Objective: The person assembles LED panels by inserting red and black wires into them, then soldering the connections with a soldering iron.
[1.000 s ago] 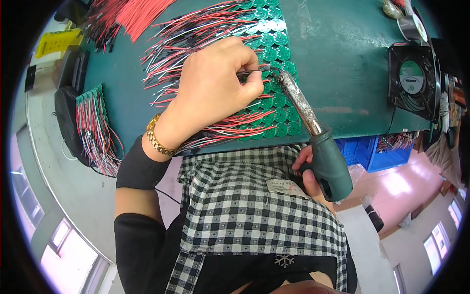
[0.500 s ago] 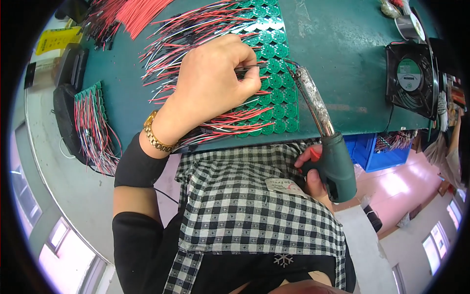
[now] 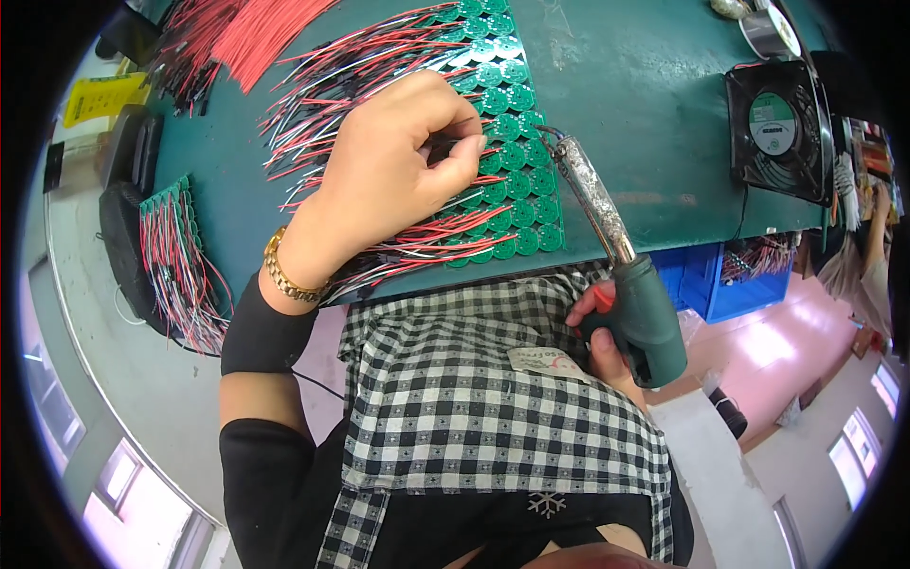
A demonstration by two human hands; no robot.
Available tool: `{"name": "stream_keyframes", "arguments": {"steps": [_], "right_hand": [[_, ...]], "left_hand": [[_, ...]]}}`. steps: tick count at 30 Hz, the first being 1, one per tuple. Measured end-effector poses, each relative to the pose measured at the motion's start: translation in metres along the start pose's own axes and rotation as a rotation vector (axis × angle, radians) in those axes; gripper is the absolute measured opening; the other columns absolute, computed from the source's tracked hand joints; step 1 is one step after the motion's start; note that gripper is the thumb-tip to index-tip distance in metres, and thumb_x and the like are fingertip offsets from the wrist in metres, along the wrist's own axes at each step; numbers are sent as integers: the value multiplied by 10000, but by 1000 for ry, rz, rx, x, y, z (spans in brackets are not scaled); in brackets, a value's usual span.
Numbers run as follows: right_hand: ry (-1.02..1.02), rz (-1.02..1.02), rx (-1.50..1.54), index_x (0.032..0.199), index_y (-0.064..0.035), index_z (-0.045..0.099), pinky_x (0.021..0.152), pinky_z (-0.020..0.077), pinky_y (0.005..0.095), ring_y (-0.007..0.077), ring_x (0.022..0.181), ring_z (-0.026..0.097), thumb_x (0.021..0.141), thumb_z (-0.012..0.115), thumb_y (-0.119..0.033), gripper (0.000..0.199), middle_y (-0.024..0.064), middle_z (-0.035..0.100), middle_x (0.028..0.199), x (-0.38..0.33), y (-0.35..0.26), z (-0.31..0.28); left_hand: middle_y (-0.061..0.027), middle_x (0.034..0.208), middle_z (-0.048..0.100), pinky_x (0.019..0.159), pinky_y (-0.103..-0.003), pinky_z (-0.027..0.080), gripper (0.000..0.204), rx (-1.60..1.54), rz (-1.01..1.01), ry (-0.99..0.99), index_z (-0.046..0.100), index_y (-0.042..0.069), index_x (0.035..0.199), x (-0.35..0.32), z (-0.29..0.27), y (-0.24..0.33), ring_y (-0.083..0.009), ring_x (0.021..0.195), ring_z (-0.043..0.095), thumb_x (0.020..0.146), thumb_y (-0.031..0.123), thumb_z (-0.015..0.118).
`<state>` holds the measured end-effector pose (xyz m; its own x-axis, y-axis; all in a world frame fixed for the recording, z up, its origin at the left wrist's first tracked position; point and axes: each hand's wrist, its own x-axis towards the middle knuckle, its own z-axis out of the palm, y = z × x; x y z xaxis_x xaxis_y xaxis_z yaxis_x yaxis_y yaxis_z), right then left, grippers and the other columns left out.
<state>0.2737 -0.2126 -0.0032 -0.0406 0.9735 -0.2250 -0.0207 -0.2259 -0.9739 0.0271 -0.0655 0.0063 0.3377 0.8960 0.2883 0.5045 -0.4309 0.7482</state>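
Far left, a small batch of wired boards sits between eight and nine o'clock from the left hand. That hand arches over a spread of red, black and white wires, thumb and forefinger drawn together with hardly any gap; the curled fingers hide the inside, so I cannot tell whether a wire is caught there. At three o'clock from this pinch, right beside it, lies the sheet of round green boards, its long axis close to twelve-and-six, with the wires trailing off it toward nine. Next comes the soldering iron, slanting from five o'clock up to eleven, its thin tip at the sheet's right edge, about level with the pinch; whether it touches or hovers is unclear. Two columns of boards separate tip and pinch. The right hand is wrapped firmly round the iron's handle, beyond the near edge of the table, so the left hand is nearer the boards. Farther right, a black fan stands at three o'clock from the tip.
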Motion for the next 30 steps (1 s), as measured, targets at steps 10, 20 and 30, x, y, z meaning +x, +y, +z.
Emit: {"name": "stream_keyframes", "arguments": {"steps": [10,20,30], "right_hand": [[1,47,65,1010,10,581,662,490,271,143,719,585,769,701,-288,401,71,595,822,-6,-7,-2],[-64,-81,-87,1000,16,614,635,503,276,150,673,625,764,673,-218,337,87,640,818,-4,10,-9],[-103,-108,-266,985,-10,620,621,489,291,169,654,617,782,673,-306,363,68,629,769,-2,13,-13]], "left_hand": [[-37,833,562,573,-326,488,95,110,39,-9,570,46,679,-3,5,1,-218,694,590,671,57,664],[-24,853,572,538,-328,497,95,160,-4,5,575,57,678,-6,9,4,-213,658,598,670,80,667],[-8,872,587,435,-221,408,124,168,90,38,571,42,703,-6,9,0,-88,539,503,660,10,683]]}}
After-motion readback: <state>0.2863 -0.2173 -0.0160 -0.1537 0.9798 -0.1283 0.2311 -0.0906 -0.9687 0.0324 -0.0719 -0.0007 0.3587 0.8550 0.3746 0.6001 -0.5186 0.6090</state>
